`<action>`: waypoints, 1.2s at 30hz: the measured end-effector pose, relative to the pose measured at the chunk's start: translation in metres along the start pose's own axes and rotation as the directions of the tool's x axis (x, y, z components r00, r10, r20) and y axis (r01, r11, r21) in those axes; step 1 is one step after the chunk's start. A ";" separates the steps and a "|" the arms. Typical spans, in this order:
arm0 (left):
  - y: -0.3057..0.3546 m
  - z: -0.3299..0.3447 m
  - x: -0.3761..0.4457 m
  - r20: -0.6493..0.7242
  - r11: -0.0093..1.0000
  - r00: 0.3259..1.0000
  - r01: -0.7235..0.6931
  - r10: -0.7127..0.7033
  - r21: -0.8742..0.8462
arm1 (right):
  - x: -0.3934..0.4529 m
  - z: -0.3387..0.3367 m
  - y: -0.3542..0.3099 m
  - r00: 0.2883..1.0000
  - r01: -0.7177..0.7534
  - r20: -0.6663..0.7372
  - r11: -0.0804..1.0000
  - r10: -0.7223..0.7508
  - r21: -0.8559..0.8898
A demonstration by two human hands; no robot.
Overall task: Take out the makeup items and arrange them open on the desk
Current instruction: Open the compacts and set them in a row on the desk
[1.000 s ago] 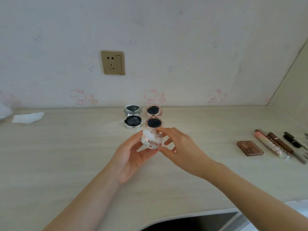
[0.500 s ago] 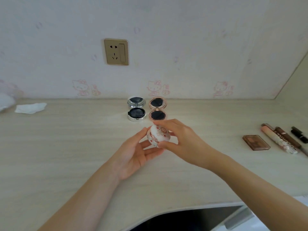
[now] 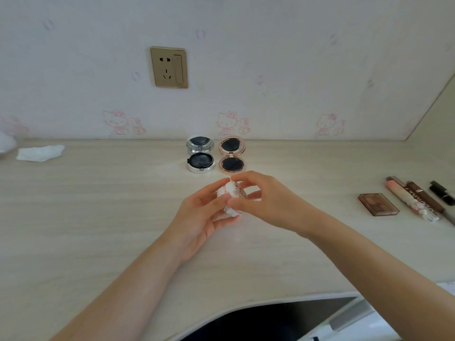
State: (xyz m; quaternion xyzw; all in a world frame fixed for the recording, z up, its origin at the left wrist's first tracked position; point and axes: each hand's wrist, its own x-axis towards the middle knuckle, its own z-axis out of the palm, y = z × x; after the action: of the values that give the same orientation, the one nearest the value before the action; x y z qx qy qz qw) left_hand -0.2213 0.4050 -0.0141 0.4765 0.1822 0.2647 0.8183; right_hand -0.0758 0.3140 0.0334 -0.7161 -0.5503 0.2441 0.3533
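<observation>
A small round white jar [image 3: 231, 193] with pink print is held above the middle of the desk [image 3: 98, 217], tilted on its side. My left hand [image 3: 199, 215] cups it from the left and below. My right hand [image 3: 261, 200] pinches its lid end from the right. Both hands hide most of the jar, and I cannot tell whether the lid is on. Behind them, near the wall, a silver compact [image 3: 200, 153] and a rose-gold compact [image 3: 232, 155] lie open side by side.
A closed brown palette [image 3: 378, 204], a pink tube [image 3: 408, 200], a brown tube [image 3: 426, 196] and a black stick [image 3: 442, 191] lie at the desk's right. A crumpled tissue [image 3: 39, 153] lies at the far left. A gold wall socket [image 3: 169, 67] sits above the compacts.
The jar has been turned from upright onto its side between my hands. My right hand closed over its lid end. The view tilted down slightly.
</observation>
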 end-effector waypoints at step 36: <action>-0.001 -0.012 0.006 0.170 0.996 0.982 -0.077 0.085 -0.049 | 0.021 -0.029 -0.027 0.981 0.143 0.164 0.959 -0.104 -0.245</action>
State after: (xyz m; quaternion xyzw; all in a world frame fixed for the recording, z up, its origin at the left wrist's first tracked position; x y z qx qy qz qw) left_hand -0.2230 0.4164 -0.0215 0.4872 0.0856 0.2594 0.8295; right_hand -0.0653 0.3309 0.0734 -0.6995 -0.6457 0.2018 0.2303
